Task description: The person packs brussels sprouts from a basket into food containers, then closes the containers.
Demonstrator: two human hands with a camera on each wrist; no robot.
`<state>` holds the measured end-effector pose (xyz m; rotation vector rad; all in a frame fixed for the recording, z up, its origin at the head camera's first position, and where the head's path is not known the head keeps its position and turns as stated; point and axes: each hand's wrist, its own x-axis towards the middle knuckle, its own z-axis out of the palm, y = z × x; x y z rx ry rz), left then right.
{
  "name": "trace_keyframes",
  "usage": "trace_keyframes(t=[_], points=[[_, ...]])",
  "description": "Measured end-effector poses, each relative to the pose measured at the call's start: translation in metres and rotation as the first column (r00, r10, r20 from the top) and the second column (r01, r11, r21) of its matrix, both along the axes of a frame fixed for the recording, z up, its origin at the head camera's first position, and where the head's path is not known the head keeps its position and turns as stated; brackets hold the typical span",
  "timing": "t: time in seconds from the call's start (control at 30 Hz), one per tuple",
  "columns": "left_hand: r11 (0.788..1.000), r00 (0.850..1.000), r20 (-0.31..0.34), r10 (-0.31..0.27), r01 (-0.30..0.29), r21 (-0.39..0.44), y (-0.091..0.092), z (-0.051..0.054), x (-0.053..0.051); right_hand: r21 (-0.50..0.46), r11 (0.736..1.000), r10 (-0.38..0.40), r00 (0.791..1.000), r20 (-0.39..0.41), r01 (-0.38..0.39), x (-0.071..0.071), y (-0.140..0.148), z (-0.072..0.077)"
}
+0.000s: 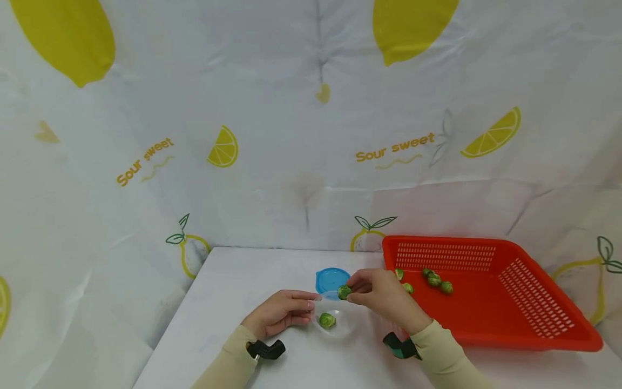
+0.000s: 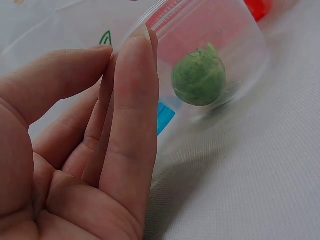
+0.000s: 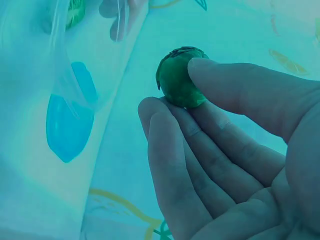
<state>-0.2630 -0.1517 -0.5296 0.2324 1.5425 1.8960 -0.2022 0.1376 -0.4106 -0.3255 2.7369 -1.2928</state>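
A clear plastic bowl (image 1: 346,323) stands on the white table, with one Brussels sprout (image 1: 328,320) inside it. My left hand (image 1: 286,312) holds the bowl by its left side, fingertips and thumb at the rim; the exact contact is partly hidden in the left wrist view. Above the bowl's far right edge, my right hand (image 1: 381,296) pinches another Brussels sprout (image 3: 181,82) between thumb and fingers. Just behind the bowl lies a blue lid (image 1: 332,280), seen partly through the clear plastic.
A large red basket (image 1: 527,324) with slotted walls stands on the table at the right. Several Brussels sprouts (image 1: 434,279) lie in its far left part. Behind the table hangs a white cloth (image 1: 272,205) printed with lemons.
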Motion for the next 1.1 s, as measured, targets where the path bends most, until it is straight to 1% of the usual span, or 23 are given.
trace_keyframes(t=[0.07, 0.2, 0.33, 0.57, 0.77, 0.87, 0.9, 1.0, 1.1], points=[[1.000, 1.000, 0.004, 0.006, -0.006, -0.005, 0.000, 0.000, 0.000, -0.016, 1.000, 0.000, 1.000, 0.009, 0.000, 0.000, -0.005, -0.006], [1.000, 1.000, 0.008, 0.005, -0.005, -0.009, 0.001, 0.000, 0.002, -0.040, 0.999, -0.033, 0.999, 0.028, 0.034, 0.002, -0.012, -0.018], [1.000, 1.000, 0.015, 0.008, -0.008, -0.002, 0.001, 0.001, 0.002, -0.049, 0.997, -0.056, 0.998, 0.021, 0.057, 0.004, -0.017, -0.025], [1.000, 1.000, 0.006, 0.012, -0.012, 0.000, 0.000, 0.002, 0.000, -0.026, 0.996, -0.090, 0.996, 0.006, 0.090, 0.003, -0.024, -0.030], [1.000, 1.000, 0.004, -0.001, 0.001, 0.011, 0.001, 0.004, -0.002, -0.010, 0.994, -0.112, 0.994, -0.003, 0.112, 0.004, -0.029, -0.029], [1.000, 1.000, 0.009, 0.001, -0.001, 0.011, 0.001, 0.004, -0.001, -0.012, 0.995, -0.099, 0.995, -0.005, 0.099, 0.004, -0.032, -0.029], [1.000, 1.000, 0.000, 0.001, -0.001, 0.008, 0.001, 0.004, 0.000, -0.014, 0.996, -0.090, 0.996, -0.008, 0.090, 0.004, -0.033, -0.029], [1.000, 1.000, 0.003, 0.009, -0.009, 0.005, 0.001, 0.002, 0.001, -0.013, 0.998, -0.057, 0.998, -0.022, 0.057, 0.004, -0.035, -0.029], [1.000, 1.000, 0.002, 0.010, -0.010, 0.002, 0.000, 0.002, 0.002, -0.006, 0.999, -0.042, 0.998, -0.038, 0.042, 0.004, -0.036, -0.030]])
